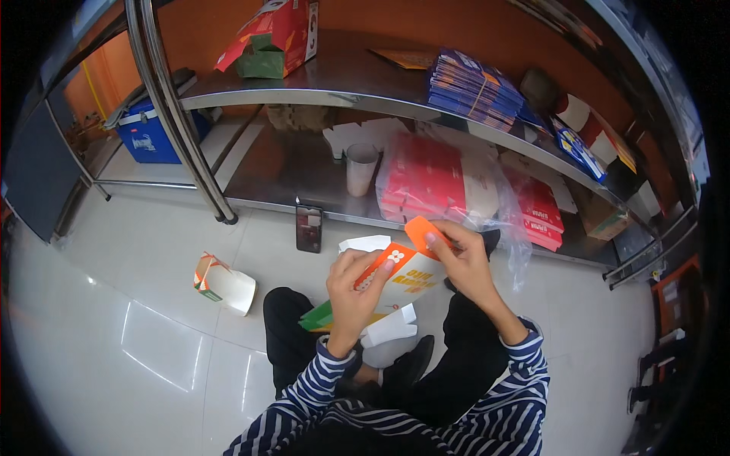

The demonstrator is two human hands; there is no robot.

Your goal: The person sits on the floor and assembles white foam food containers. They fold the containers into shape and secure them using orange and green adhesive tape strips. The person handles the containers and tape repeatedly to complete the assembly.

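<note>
Between my hands is a partly folded cardboard food box (414,285), white with orange and green ends and white side flaps sticking out. My left hand (353,292) grips its orange edge, thumb on top and fingers mostly behind. With thumb and fingers, my right hand (465,262) pinches an orange end flap that stands up from the far right corner. The box is held above the floor between my legs; its underside is hidden. On the floor to the left lies a formed box (232,287) of similar white, orange and green card, tipped on its side.
A phone (309,228) leans against a steel shelf rack (262,186). On the lower shelf are a tall cup (361,171) and plastic-wrapped red-and-white card stacks (433,178). Above sit a red carton (277,42) and bundled blue cards (473,87). A blue cooler (156,137) stands far left.
</note>
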